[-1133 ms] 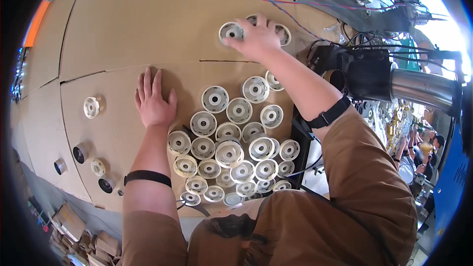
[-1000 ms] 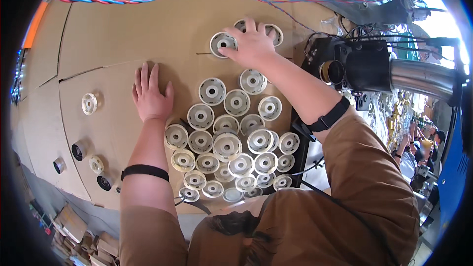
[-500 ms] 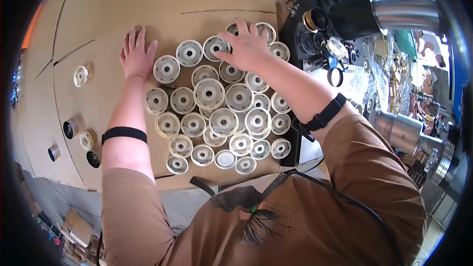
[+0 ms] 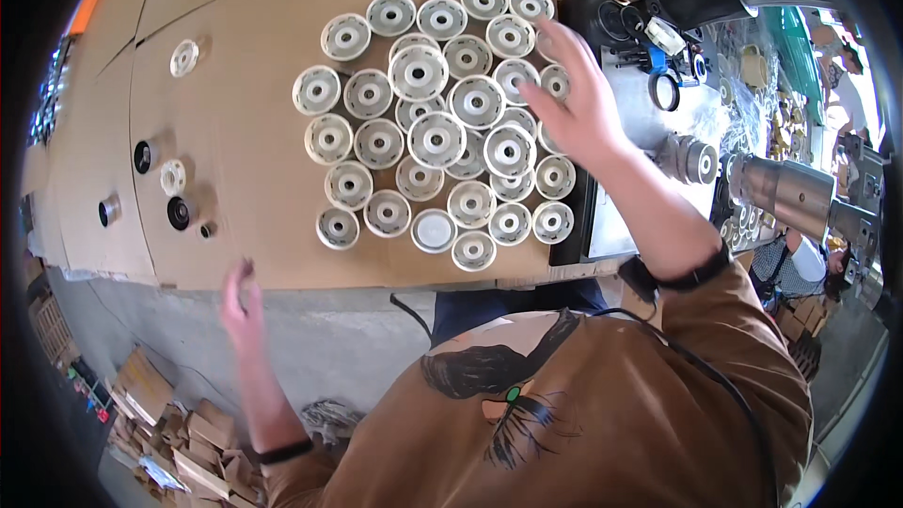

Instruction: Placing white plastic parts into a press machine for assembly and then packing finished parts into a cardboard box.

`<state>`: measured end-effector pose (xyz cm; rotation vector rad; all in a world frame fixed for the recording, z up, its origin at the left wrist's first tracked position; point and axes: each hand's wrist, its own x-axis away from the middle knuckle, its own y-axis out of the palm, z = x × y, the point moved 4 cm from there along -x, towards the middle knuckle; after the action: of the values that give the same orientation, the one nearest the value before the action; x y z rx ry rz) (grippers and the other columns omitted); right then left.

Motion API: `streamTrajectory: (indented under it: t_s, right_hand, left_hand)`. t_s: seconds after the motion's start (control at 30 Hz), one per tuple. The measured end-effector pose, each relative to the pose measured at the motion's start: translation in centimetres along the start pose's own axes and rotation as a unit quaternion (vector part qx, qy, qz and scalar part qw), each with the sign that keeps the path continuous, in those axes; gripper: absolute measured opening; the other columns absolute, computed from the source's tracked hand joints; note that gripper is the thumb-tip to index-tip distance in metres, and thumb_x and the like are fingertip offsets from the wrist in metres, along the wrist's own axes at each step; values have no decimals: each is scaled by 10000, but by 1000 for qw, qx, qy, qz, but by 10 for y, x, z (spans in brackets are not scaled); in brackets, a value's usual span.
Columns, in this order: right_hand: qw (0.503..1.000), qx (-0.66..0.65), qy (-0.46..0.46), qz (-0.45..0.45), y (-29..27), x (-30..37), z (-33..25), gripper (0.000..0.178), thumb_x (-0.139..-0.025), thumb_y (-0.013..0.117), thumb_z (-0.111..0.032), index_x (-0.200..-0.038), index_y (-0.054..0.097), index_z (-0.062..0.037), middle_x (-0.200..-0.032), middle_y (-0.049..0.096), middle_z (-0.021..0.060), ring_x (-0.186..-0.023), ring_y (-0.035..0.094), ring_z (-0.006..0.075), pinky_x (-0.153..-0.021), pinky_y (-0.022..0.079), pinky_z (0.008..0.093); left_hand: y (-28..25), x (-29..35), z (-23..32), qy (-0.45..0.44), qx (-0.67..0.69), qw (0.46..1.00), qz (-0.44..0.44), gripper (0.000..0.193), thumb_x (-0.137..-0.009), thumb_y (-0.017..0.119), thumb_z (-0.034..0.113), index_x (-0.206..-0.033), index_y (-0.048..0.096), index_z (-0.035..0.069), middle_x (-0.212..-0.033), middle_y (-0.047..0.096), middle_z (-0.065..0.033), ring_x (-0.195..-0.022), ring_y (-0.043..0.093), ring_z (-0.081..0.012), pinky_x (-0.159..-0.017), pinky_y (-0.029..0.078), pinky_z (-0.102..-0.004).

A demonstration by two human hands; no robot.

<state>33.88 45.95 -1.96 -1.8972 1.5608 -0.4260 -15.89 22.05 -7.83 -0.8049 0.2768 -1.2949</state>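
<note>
Many round cream-white plastic wheel-like parts with centre holes, such as one wheel-like part (image 4: pixel 419 72), lie close together on the cardboard, several resting on top of others. One round white part (image 4: pixel 434 230) in the front row has a plain face. Over the right edge of this group is my right hand (image 4: pixel 585 103), its thumb and fingers spread, with nothing held; whether it touches a part I cannot tell. My left hand (image 4: pixel 243 309) hangs just off the table's front edge, apart from the parts. It is seen edge-on and slightly blurred, fingers extended, holding nothing visible.
On the left of the cardboard sheet (image 4: pixel 245 132) lie a cream ring (image 4: pixel 184 58), another cream ring (image 4: pixel 173 177) and several small black rings, including one black ring (image 4: pixel 178 213). At right stands a black and metal machine (image 4: pixel 658 0) beside a steel cylinder (image 4: pixel 781 190). Cardboard boxes (image 4: pixel 207 433) lie on the floor.
My left hand has left the cardboard and come back past the front edge. My right hand has shifted right, off the back row of parts. The view has also shifted.
</note>
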Motion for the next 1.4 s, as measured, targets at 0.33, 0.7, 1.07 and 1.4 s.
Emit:
streamTrajectory:
  t_s: [0.33, 0.7, 1.07, 1.4]
  right_hand:
    - [941, -61, -182, -278, -82, 229, 30, 284, -742, 770, -120, -1001, 697, -29, -918, 685, 146, -764, 653, 335, -687, 517, 427]
    - [940, 207, -231, -146, -162, 375, 169, 327, -619, 788, -140, -937, 710, -118, -961, 644, 41, -839, 599, 245, -714, 477, 421]
    - [901, 276, -273, -193, -106, 432, 212, 441, -695, 722, -304, -1135, 699, -308, -1167, 663, -58, -1164, 552, 199, -1073, 381, 413]
    - [871, 293, -274, -283, -120, 432, 214, 514, -877, 590, -291, -1388, 607, -237, -1464, 548, 9, -1343, 471, 231, -1100, 394, 429]
  left_hand:
    - [291, 229, 52, -50, 65, 983, -163, 285, -935, 673, 198, -1169, 701, 38, -1091, 727, -183, -1033, 708, -331, -901, 556, -411]
    - [682, 362, 19, 75, -82, 634, -765, 383, -896, 642, 364, -1140, 707, 76, -1135, 700, -228, -1078, 682, -379, -907, 533, -517]
    - [708, 339, 27, 56, -51, 601, -795, 400, -903, 620, 363, -1167, 697, 71, -1159, 690, -236, -1100, 672, -383, -925, 527, -517]
    - [584, 247, 79, 122, -63, 707, -694, 416, -909, 600, 361, -1191, 688, 67, -1181, 681, -243, -1120, 662, -387, -941, 522, -517]
